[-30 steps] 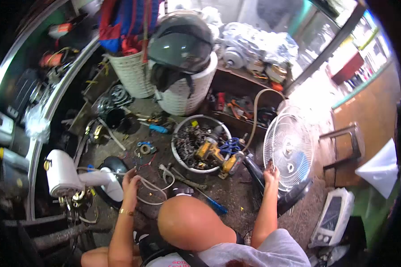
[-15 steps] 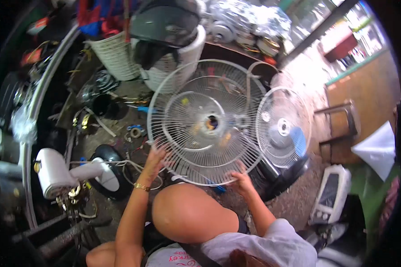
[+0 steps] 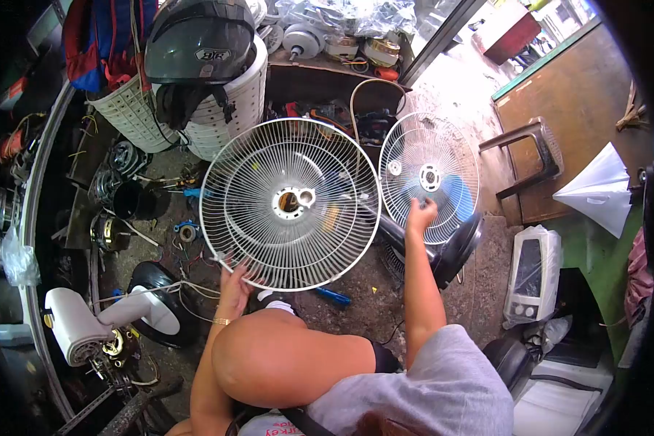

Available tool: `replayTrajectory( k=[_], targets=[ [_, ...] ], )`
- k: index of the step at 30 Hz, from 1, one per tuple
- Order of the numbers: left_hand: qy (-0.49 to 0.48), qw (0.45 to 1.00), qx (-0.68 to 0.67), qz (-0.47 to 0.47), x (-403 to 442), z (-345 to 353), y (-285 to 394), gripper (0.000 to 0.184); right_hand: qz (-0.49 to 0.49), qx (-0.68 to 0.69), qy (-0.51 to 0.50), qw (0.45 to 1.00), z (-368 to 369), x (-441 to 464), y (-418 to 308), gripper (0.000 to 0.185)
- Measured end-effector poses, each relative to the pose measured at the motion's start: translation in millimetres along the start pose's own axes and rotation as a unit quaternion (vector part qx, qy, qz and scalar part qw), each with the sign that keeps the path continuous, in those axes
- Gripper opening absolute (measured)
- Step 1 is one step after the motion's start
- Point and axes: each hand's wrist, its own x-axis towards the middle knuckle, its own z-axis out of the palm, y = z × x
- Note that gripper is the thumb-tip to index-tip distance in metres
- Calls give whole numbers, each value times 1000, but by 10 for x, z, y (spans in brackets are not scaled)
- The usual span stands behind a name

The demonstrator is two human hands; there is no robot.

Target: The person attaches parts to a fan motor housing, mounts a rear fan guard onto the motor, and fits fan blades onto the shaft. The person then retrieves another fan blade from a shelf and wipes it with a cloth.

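The round white wire fan grille is before us, our left hand gripping its lower-left rim; our outstretched right hand half-curls, hold unclear, by a blue-bladed fan's white grille, edges nearly meeting.

Counting from my remote feed: 2 fan grilles, 2 hands, 2 baskets, 1 helmet, 1 white fan housing, 1 stool, 1 bracelet. Small floor parts: too jumbled for me to count.
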Motion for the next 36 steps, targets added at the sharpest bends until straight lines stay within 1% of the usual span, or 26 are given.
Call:
replayTrajectory(
  k=[2,3,4,5,7,9,11,12,14,15,17,18,19,21,23,24,25,26,27,29,30,31,32,34,35,36],
  targets=[
    [-5,1000,-17,-12,37,112,-72,60,-125,-212,-157,957,124,-146,-329,66],
    [-12,1000,-25,-14,55,166,-85,60,-179,-302,-232,907,212,-159,-441,75],
    [-30,999,-36,-16,58,196,-72,62,-197,-340,-310,866,287,-159,-425,83],
    [-25,999,-40,-11,55,204,-73,62,-179,-360,-343,849,360,-166,-419,82],
    [-35,999,-39,-14,42,171,-60,63,-147,-334,-309,878,456,-78,-428,74],
    [-37,999,-30,-18,24,169,-30,67,-237,-313,-312,865,351,-62,-453,48],
    [-27,999,-18,-24,12,189,-2,52,-274,-304,-273,871,314,-46,-496,37],
    [-26,999,-22,-19,32,170,1,52,-280,-302,-273,869,297,-26,-504,37],
    [-8,998,-25,-56,69,118,19,67,-377,-281,-181,864,276,-15,-507,28],
    [-8,998,-28,-49,66,114,39,67,-383,-276,-179,863,276,-7,-555,28],
    [-18,995,1,-94,35,104,74,66,-313,-301,-249,866,231,-7,-631,24],
    [-38,993,20,-109,80,22,33,69,-312,-310,-259,860,243,64,-619,48],
    [-35,994,18,-102,33,45,87,69,-272,-291,-242,885,251,120,-681,51],
    [3,987,125,-104,-68,122,192,74,-261,-234,-210,913,112,234,-889,49],
    [2,991,103,-82,-13,44,218,79,-302,-152,-207,918,-129,248,-1230,44],
    [81,980,179,35,247,-203,71,78,-304,-151,-217,915,-274,205,-1422,39],
    [130,946,268,131,214,-199,97,78,-375,-120,-199,898,-422,135,-1573,37],
    [197,887,359,214,175,-187,131,78,-398,-91,-214,887,-583,2,-1753,36],
    [231,812,459,278,-5,97,392,79,-421,-62,-230,875,-723,-170,-1962,36],
    [31,885,308,348,-89,355,648,80,-424,-61,-273,861,-963,-621,-2339,33],
    [-25,904,301,301,-193,533,752,85,-425,-61,-308,849,-1058,-850,-2515,30],
    [-82,918,292,254,-317,716,833,90,-465,-54,-305,829,-1119,-1065,-2675,27],
    [-79,918,291,256,-430,852,887,90,-496,-20,-300,815,-1127,-1251,-2797,28],
    [-240,873,362,221,-613,1104,1001,101,-511,46,-319,797,-1179,-1617,-3149,30],
    [-238,872,363,225,-688,1201,1041,101,-517,62,-342,782,-1232,-1774,-3358,33],
    [-285,870,325,236,-763,1281,1073,105,-529,92,-347,769,-1176,-1907,-3486,34]
  ],
)
